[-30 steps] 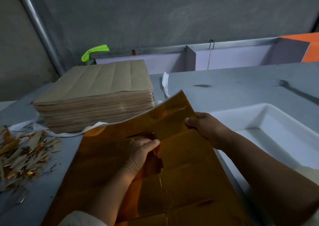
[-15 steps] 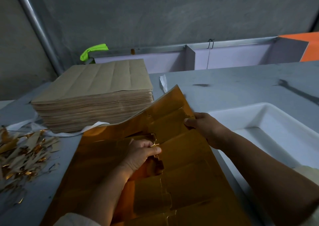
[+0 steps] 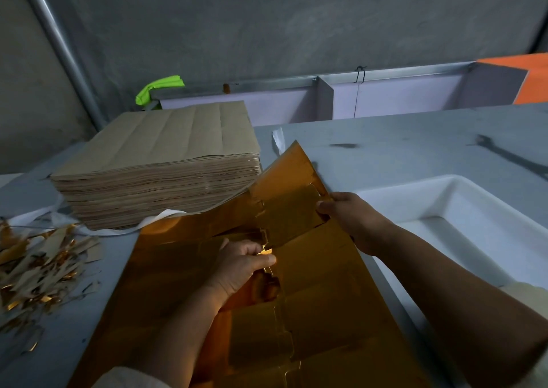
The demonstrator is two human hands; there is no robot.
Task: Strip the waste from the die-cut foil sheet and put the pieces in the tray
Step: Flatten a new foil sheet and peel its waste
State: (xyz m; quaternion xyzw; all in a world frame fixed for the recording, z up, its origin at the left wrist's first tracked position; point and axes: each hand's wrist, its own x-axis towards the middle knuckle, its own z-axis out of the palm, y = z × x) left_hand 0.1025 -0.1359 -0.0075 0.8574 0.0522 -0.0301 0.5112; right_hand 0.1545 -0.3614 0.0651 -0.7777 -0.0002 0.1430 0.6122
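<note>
Between the two pinches the die-cut piece (image 3: 289,215) stands raised off the foil sheet (image 3: 326,313); left hand (image 3: 243,266) nips the seam tight, right hand (image 3: 353,218) clamps the piece's outer edge; best peeled low and slow along the nicks; tray (image 3: 444,189) sits just beyond the right grip.

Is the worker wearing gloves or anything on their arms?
No gloves: the left hand and right hand are bare, with no ring or watch visible. The forearms are bare too. A pale cream left sleeve shows at the bottom edge, a matching right sleeve at the right edge.
</note>
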